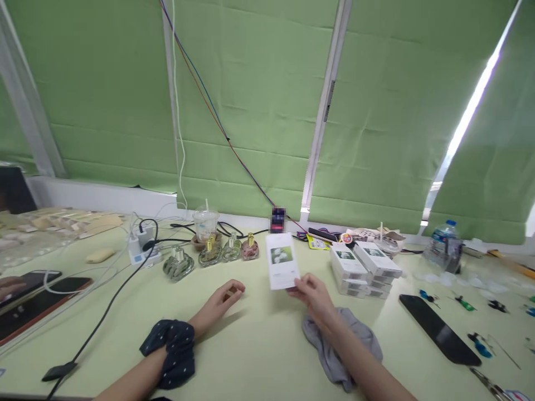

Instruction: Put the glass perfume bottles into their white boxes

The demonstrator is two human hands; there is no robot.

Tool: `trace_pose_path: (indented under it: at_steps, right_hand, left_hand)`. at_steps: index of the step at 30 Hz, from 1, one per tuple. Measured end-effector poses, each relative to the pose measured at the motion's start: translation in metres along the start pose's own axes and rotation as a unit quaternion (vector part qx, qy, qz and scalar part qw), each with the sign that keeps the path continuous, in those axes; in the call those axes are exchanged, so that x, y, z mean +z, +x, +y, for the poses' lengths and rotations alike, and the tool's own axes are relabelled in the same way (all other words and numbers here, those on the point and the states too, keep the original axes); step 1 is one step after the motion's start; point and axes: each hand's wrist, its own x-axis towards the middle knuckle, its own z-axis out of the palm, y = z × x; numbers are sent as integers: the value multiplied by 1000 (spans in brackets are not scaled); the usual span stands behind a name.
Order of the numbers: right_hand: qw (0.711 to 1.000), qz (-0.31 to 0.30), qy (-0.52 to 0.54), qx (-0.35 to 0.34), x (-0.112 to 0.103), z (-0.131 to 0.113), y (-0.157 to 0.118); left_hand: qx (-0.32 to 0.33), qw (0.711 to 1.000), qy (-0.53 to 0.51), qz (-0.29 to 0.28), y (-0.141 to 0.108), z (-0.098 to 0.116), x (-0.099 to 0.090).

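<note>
My right hand (311, 295) pinches the lower right corner of a white box (283, 273) with a white-flower picture on its front, held upright above the table. My left hand (221, 303) rests near the table's middle, fingers loosely curled and apart, with nothing in it. Behind the hands stand small glass perfume bottles with gold or silver caps, among them a green one (178, 265) and a pink one (249, 249). Right of the held box are stacked white boxes (349, 266) with similar pictures. A grey cloth (363, 337) lies under my right forearm.
At the left are a power strip (144, 253), cables and another person's hand (11, 288) on a phone. A plastic cup (205, 223) stands at the back. At the right lie a black phone (438, 328), a water bottle (445, 239), pliers (489, 383) and several small coloured pieces.
</note>
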Motion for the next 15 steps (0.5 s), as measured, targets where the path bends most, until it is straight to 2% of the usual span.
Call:
trace_pose_path:
  at_steps: [3, 6, 10, 15]
  right_hand:
    - [992, -92, -15, 80, 30, 28, 13]
    - [974, -166, -51, 143, 44, 49, 25]
    - [941, -276, -117, 158, 45, 67, 35]
    - [915, -307, -215, 146, 38, 82, 35]
  left_hand:
    - [-1, 996, -87, -16, 2, -5, -1]
    - [-33, 985, -167, -4, 2, -13, 0]
    - [-78, 978, -193, 1, -3, -19, -1]
    - [-92, 971, -220, -28, -9, -16, -4]
